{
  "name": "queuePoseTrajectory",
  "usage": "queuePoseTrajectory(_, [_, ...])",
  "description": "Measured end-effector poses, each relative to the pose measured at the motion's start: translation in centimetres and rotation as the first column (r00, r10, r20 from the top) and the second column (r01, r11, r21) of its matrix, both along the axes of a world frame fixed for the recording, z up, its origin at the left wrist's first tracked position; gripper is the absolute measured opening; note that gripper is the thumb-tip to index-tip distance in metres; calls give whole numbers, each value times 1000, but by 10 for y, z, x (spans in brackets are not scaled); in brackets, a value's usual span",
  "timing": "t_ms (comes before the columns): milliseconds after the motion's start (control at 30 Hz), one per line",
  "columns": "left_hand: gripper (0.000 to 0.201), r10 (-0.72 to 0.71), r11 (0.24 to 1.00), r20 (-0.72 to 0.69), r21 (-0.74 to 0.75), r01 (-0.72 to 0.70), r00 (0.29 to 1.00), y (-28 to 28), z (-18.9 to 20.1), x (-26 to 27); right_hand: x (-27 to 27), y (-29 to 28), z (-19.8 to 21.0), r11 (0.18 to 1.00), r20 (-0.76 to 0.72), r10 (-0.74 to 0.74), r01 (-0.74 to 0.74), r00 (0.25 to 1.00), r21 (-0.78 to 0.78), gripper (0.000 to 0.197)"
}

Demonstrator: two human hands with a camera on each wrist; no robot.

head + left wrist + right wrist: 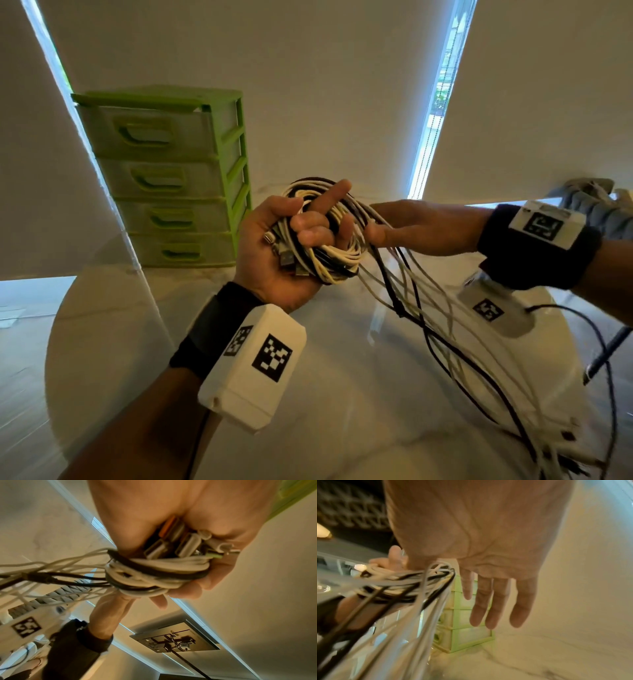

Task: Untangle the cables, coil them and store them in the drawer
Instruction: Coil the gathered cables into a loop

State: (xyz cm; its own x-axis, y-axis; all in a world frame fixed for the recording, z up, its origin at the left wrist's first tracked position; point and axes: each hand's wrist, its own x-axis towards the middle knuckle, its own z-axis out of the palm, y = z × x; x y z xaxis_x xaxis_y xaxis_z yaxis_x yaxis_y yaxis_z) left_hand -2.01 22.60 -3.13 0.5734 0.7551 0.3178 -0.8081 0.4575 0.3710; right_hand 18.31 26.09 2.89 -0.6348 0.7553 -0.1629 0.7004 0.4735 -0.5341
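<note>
My left hand (284,246) holds the coil (329,236) of white and black cables, palm up, above the white table (113,329), fingers curled round the loops and one finger raised. The USB plugs (173,543) sit bunched against my palm. My right hand (421,228) is open, fingers straight, with the loose strands (428,308) running under its thumb side; whether the thumb pinches them I cannot tell, since the right wrist view is blurred there.

Risks from here:
- The strands cross one another below the coil. Winding them on as they lie would likely lock a knot into the coil.
- The cables are wound together, not one by one, so the coil may spring apart if my grip loosens.
- The far ends trail over the table edge and could snag.

The jackets are smooth, round and thin; the plugs are flat and metal. The green plastic drawer unit (171,178) stands just beyond my left hand, with translucent fronts, all four drawers closed.
</note>
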Motion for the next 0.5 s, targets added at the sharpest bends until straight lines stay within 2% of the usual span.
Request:
queuePoseTrajectory(33, [60, -11, 1000, -1, 2, 11, 1000, -1, 0, 1, 1, 1, 3, 1000, 21, 8, -7, 1000, -6, 98])
queuePoseTrajectory(67, [60, -22, 1000, -3, 3, 22, 1000, -1, -1, 2, 1, 1, 4, 999, 9, 30, -30, 999, -11, 93])
queuePoseTrajectory(167, [58, -50, 999, -14, 11, 50, 999, -3, 0, 3, -8, -7, 1, 988, -126, 117, -128, 985, -84, 55])
queuePoseTrajectory(267, [58, -63, 998, -19, 11, 63, 998, -3, 1, 2, -12, -5, -7, 954, -334, 95, -182, 938, -239, 53])
queuePoseTrajectory(333, [60, -73, 997, -16, 3, 73, 997, -4, 2, 1, -9, -2, -11, 908, -358, 57, -198, 932, -369, 49])
queuePoseTrajectory(400, [61, -91, 996, 6, -2, 91, 996, -5, 2, 1, -7, -2, -13, 875, -338, 3, -166, 941, -455, 29])
queuePoseTrajectory(467, [63, -101, 995, 37, -9, 102, 994, -6, 3, 0, -6, -6, -17, 880, -325, -82, -85, 942, -467, 3])
queuePoseTrajectory(500, [63, -105, 994, 54, -8, 105, 993, -6, 3, -1, -7, -10, -18, 896, -321, -127, -30, 938, -443, 14])
